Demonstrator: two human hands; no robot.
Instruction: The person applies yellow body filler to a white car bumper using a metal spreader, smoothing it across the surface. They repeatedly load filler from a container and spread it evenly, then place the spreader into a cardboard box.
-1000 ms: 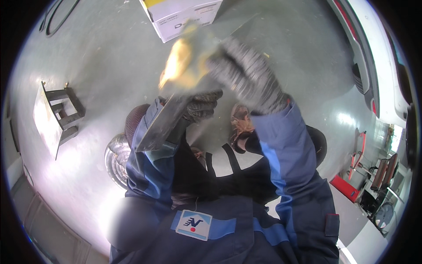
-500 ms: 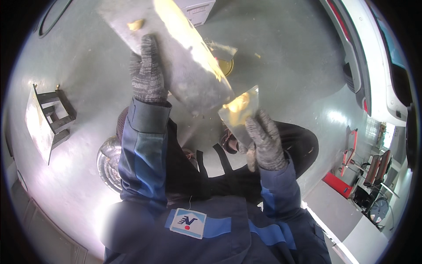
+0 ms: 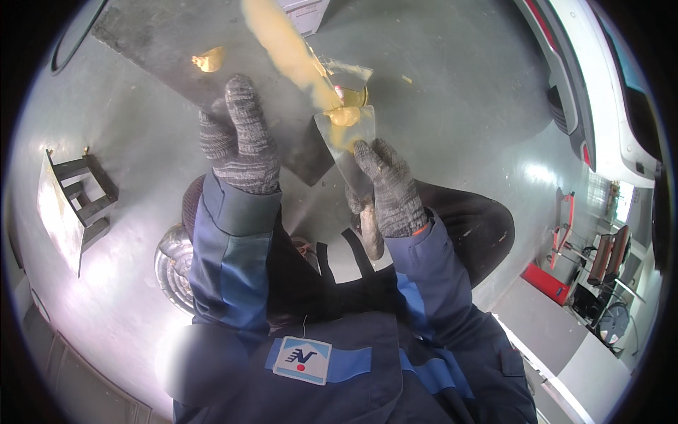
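My left hand, in a grey knit glove, grips the near edge of a flat grey panel, with one digit on top and the others partly hidden at the edge. A broad strip of yellow putty runs along the panel's far right side, and a separate dab of putty lies near the left hand. My right hand, gloved alike, is closed round a putty knife. Yellow putty coats its wide blade, whose tip is at the panel's right edge; whether they touch I cannot tell.
Beyond the knife, a round tin is partly hidden, with a flat scraper-like sheet across it. A white box stands farther off. On the left is a black-framed stand; at right, a white car and a red box.
My right hand has moved up and left, bringing the putty knife to the panel's edge. The panel has tilted and looks darker. My left hand has shifted slightly nearer to me.
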